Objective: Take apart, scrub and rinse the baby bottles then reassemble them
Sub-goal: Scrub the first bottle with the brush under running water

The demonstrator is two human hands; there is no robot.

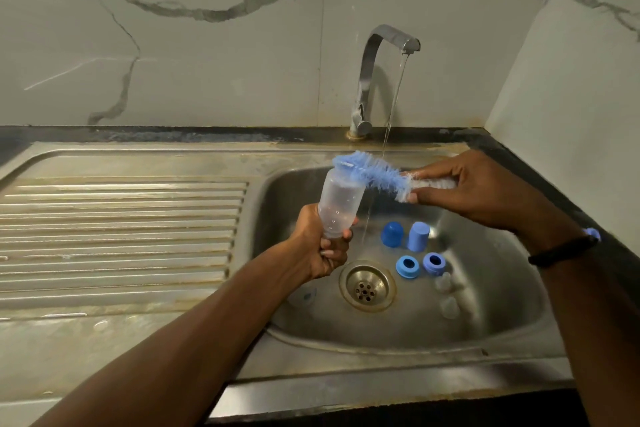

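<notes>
The sink (502,315) basin held two blue caps (392,234), two blue collar rings (407,266) and two clear teats (449,307), all right of the drain (367,286). A thin stream fell from the tap (377,55). My left hand (320,253) gripped the base of the clear bottle (337,204), tilted over the basin, mouth up. My right hand (481,191) pinched the blue brush (374,173), whose bristles lay across the bottle mouth.

text: none legible | bottle (337,204): faint marks, unreadable | labels/brands: none seen
</notes>
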